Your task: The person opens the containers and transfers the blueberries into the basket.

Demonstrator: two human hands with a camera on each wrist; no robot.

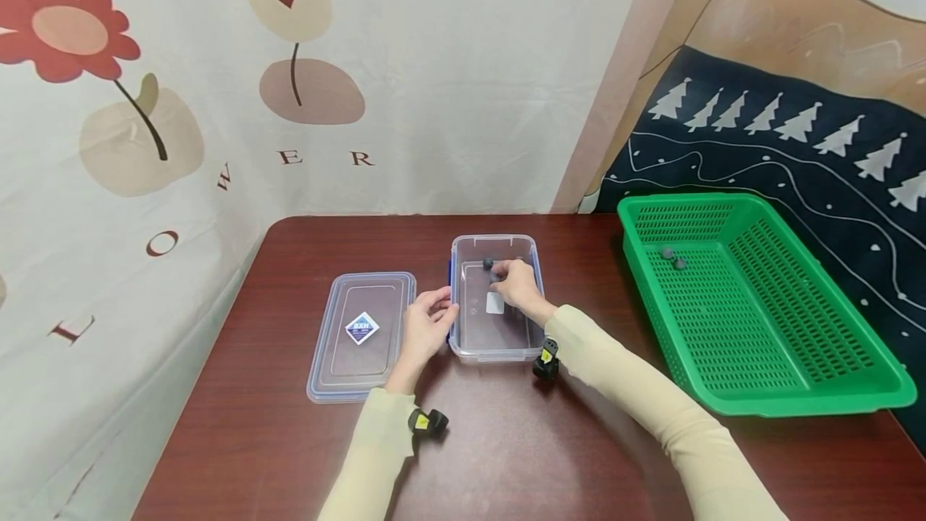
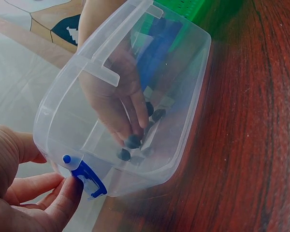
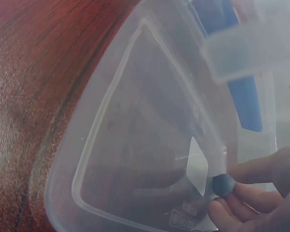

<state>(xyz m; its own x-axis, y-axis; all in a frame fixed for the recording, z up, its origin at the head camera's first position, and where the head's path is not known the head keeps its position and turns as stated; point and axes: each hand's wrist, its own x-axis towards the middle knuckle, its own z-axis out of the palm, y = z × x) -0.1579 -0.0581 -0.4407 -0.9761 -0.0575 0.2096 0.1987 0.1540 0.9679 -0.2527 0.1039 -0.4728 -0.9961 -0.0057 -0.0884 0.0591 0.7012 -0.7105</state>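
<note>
Lid [image 1: 362,360] flat on desk [image 1: 492,441], off box [image 1: 473,336], presumably leaving top free. Left hand [image 1: 423,326], half-curled, lightly grips box side near latch [image 2: 89,176], likely steadying it. Inside box, right hand [image 1: 519,286], fingertips close together, pinches dark ball [image 3: 223,184]. Rightmost, green basket [image 1: 752,320] holds two small balls [image 1: 680,264].

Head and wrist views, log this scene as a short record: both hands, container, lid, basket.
Left hand: touching the left side of the container
Right hand: inside the container, fingers pinching a dark ball
Container: clear, open, with another dark ball inside
Lid: off, flat on the table, left of the container
Basket: green, right of the container, two small balls inside
</note>
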